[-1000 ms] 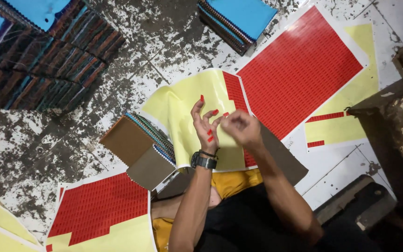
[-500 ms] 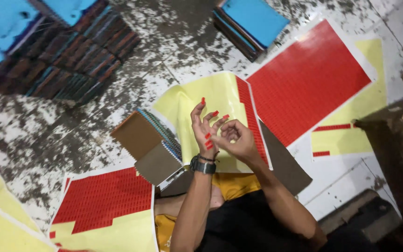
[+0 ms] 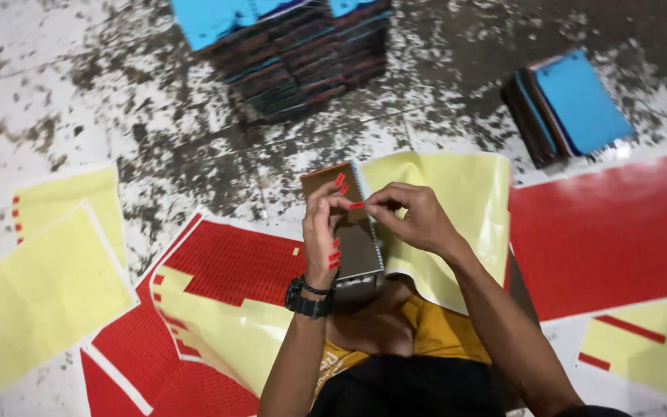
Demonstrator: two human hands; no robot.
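Note:
My left hand (image 3: 323, 235) is raised with fingers spread, and small red stickers (image 3: 340, 184) cling to its fingertips and palm edge. My right hand (image 3: 411, 216) pinches one red sticker (image 3: 355, 205) between thumb and forefinger, right at my left fingertips. Just behind both hands a stack of small brown-covered notebooks (image 3: 349, 224) rests on my lap. A black watch (image 3: 308, 300) is on my left wrist.
Red sticker sheets (image 3: 611, 232) and peeled yellow backing sheets (image 3: 40, 286) lie around me on the stained floor. A large pile of blue-covered notebooks (image 3: 295, 46) sits far ahead, a smaller pile (image 3: 565, 108) at the far right.
The view has swung, so the sheets and piles sit differently in frame. My hands stay together in front of me, the right still picking at stickers on the left fingers.

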